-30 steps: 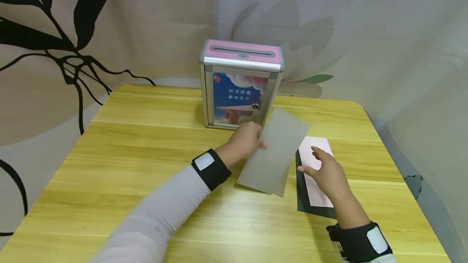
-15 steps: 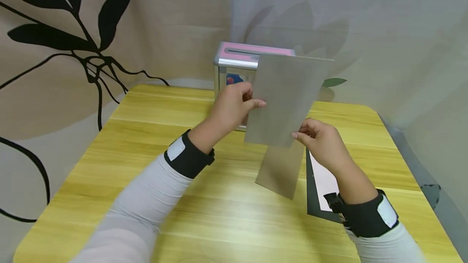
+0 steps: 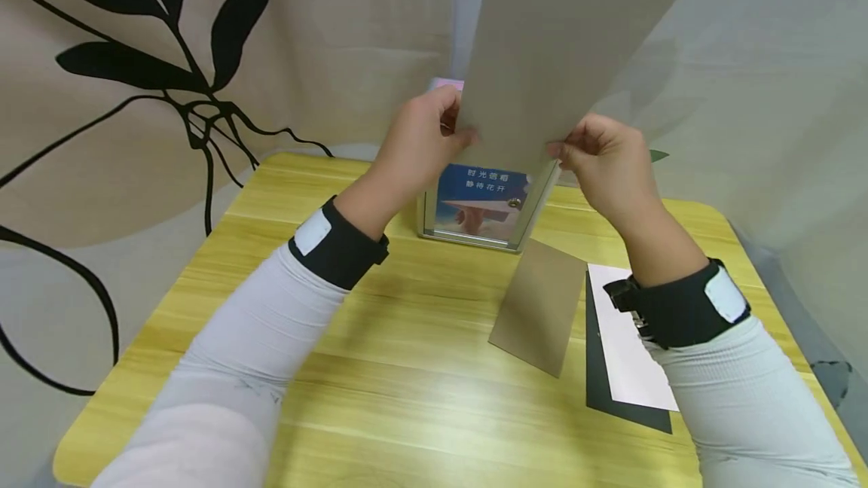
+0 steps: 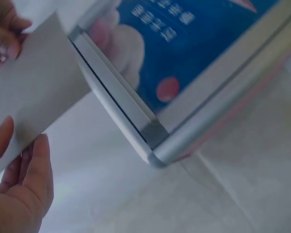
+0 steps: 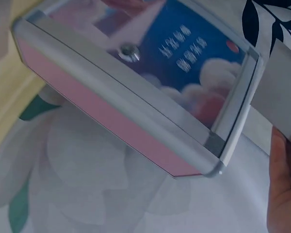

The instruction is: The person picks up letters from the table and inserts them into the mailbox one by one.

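A stiff grey card (image 3: pixel 570 51) stands raised in front of the upper part of the mailbox (image 3: pixel 481 209), which has a metal frame, pink sides and a blue printed front. My left hand (image 3: pixel 420 138) pinches the card's left edge near its lower end. The lower right edge is pinched by my right hand (image 3: pixel 610 168). In the left wrist view, the card (image 4: pixel 34 82) reaches the box's top edge; whether it enters the slot cannot be seen. The right wrist view shows the box's pink side (image 5: pixel 111 111) and part of my right hand (image 5: pixel 286 184).
On the wooden table (image 3: pixel 380 382), a brown card (image 3: pixel 539 307) lies in front of the box. To its right, a pale pink sheet (image 3: pixel 634 367) lies on a dark sheet (image 3: pixel 600 379), partly under my right forearm. Patterned cloth (image 3: pixel 339 36) hangs behind.
The grey card has been lifted from the table up to the box top, uncovering the brown card. My right hand has moved from above the pale sheet to the grey card's right edge.
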`<state>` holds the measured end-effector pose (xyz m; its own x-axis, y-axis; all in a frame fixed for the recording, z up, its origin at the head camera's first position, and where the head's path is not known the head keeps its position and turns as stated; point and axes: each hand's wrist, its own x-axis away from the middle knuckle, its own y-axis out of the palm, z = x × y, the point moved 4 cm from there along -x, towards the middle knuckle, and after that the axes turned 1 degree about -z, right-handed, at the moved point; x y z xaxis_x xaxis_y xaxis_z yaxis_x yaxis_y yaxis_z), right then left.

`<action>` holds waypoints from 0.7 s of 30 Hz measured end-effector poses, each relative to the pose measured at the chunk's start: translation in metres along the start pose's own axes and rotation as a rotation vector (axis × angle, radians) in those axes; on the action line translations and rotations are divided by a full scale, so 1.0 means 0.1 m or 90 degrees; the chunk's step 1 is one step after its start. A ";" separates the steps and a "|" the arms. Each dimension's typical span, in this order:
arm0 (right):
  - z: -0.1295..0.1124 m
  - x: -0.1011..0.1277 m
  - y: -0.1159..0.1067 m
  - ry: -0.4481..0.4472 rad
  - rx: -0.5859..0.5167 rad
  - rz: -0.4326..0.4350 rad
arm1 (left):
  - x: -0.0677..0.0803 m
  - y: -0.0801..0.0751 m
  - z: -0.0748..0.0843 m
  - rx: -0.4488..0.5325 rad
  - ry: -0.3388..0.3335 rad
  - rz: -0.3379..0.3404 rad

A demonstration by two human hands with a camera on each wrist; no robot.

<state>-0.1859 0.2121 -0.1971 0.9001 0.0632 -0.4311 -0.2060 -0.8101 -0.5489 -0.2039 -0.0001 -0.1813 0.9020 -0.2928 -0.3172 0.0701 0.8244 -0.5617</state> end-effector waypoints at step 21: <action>0.01 -0.79 0.06 -0.062 0.056 0.072 | -0.79 -0.08 -0.22 -0.090 0.060 0.077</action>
<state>-0.2588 0.2025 -0.1674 0.8285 0.0347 -0.5588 -0.3404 -0.7612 -0.5520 -0.2856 0.0057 -0.1689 0.8561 -0.2452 -0.4549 -0.1029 0.7818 -0.6150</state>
